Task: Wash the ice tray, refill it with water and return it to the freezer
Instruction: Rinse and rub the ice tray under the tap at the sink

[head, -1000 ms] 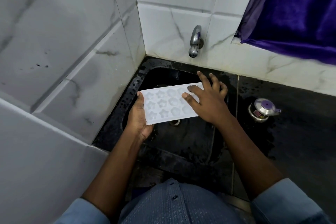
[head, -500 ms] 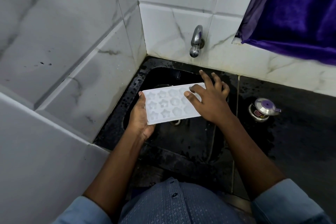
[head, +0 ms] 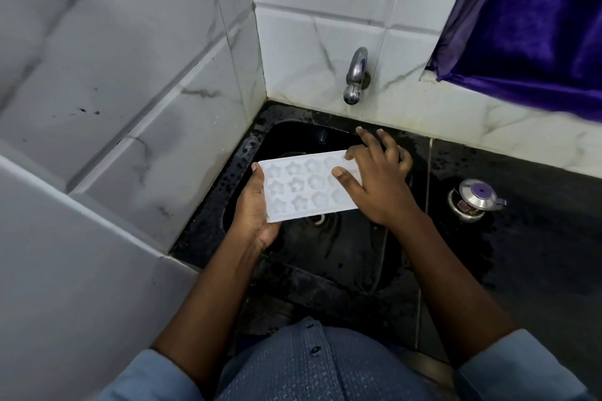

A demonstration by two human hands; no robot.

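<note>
A white ice tray [head: 299, 187] with star and flower moulds is held level over the black sink [head: 338, 247], below and in front of the steel tap [head: 355, 78]. My left hand [head: 255, 210] grips its left end from underneath, thumb on the rim. My right hand [head: 376, 179] lies spread over the tray's right end, fingers straight, thumb pressing on the moulds. No water runs from the tap.
White marble-look tiles wall in the sink on the left and behind. A wet black counter [head: 534, 254] extends right, with a small steel lidded pot [head: 472, 200] on it. A purple curtain [head: 534, 19] hangs at the upper right.
My right hand has slid slightly over the tray's right end, its fingers spreading further apart. The tray and my left hand have hardly moved.
</note>
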